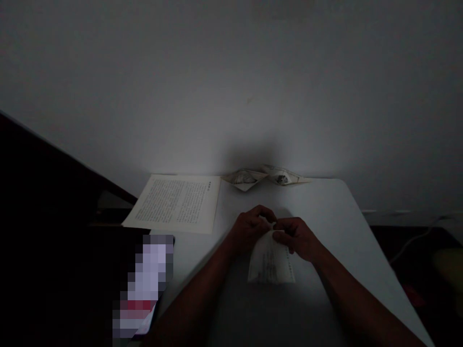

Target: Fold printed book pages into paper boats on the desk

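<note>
A folded sheet of printed paper (271,260) hangs between my two hands over the white table. My left hand (251,229) pinches it near its upper edge, with the fingers bent and partly hidden. On the other side, my right hand (298,236) grips the same edge, its thumb lying on the near face. The fingertips of both hands almost meet at the top of the paper. Beyond them, against the wall, stand two folded paper boats, a left one (245,179) and a right one (287,177), touching or nearly touching.
Flat at the table's far left lies a printed sheet (177,202). A phone with a lit, blurred screen (146,284) rests along the left edge. The white table (336,207) meets the wall (231,86) at the back. A pale cable (412,241) runs off to the right.
</note>
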Tool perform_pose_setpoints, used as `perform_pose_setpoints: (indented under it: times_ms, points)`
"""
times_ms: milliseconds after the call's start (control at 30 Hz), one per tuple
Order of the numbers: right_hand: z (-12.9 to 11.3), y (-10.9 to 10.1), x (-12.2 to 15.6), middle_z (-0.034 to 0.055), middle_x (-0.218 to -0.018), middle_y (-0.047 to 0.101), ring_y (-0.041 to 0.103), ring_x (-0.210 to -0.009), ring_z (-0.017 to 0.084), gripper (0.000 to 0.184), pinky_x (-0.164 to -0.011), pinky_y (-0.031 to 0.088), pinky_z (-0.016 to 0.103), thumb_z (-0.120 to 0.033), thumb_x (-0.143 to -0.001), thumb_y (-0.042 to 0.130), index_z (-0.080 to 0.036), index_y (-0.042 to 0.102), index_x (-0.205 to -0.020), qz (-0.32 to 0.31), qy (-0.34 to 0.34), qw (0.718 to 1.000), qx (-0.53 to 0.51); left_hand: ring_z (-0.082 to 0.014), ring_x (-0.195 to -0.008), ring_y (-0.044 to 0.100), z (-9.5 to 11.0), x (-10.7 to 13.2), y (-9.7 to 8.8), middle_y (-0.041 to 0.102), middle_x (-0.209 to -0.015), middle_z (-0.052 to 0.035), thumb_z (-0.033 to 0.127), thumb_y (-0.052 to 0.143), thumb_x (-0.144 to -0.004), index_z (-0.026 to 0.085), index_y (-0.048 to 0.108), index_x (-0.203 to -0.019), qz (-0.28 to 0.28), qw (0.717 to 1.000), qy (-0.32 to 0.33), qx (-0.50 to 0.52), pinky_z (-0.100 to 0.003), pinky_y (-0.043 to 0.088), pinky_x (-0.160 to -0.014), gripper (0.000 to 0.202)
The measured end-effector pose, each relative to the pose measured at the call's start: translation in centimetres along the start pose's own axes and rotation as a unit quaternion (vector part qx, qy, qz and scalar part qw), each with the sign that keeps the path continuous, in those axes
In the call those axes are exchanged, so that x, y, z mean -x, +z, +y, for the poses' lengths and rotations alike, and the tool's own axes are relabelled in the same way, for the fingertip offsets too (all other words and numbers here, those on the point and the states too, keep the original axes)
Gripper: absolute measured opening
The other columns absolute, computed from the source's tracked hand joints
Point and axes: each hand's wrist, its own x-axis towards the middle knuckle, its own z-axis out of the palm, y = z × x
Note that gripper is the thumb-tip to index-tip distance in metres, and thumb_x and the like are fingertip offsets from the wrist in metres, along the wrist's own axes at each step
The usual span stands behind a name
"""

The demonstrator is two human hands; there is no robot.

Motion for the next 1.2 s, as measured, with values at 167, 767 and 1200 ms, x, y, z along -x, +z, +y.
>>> perform_pose_setpoints:
  times_ms: [167,767,1200]
  points:
    - [-0.1,-0.1,-0.1,-0.0066,-0.040,0.044,0.036,-0.032,0.005,0.036,-0.033,0.024,0.018,-0.047,-0.072,0.064,-0.018,0.050,-0.056,0.015,-0.001,1.000,-0.001,-0.0154,-0.078,0.053,-0.3,0.0,-0.7,0.054,-0.092,-0.0081,0.054,0.072,-0.062,0.013,0.052,-0.045,0.054,0.997,0.009,0.055,-0.026,0.043,-0.066,0.049]
    - [-0.3,-0.1,0.0,-0.0032,-0.047,0.050,0.047,-0.042,0.008,0.029,-0.040,0.034,0.020,-0.039,-0.076,0.066,-0.017,0.059,-0.058,0.197,-0.108,0.968,0.113,-0.0140,-0.069,0.061,0.6,0.1,-1.5,0.066,-0.078,-0.0026,0.027,0.079,-0.061,0.014,0.059,-0.096,0.102,0.984,-0.141,0.046,-0.026,0.047,-0.064,0.042]
    - [-0.2,0.0,-0.1,-0.0020,-0.048,0.053,0.048,-0.044,0.010,0.028,-0.042,0.036,0.021,-0.039,-0.077,0.065,-0.017,0.062,-0.061,0.209,-0.110,0.963,0.132,-0.0102,-0.058,0.054,1.0,0.0,-1.4,0.060,-0.064,0.0012,0.035,0.077,-0.061,0.013,0.062,-0.067,0.158,0.975,-0.158,-0.015,-0.022,0.042,-0.054,0.027]
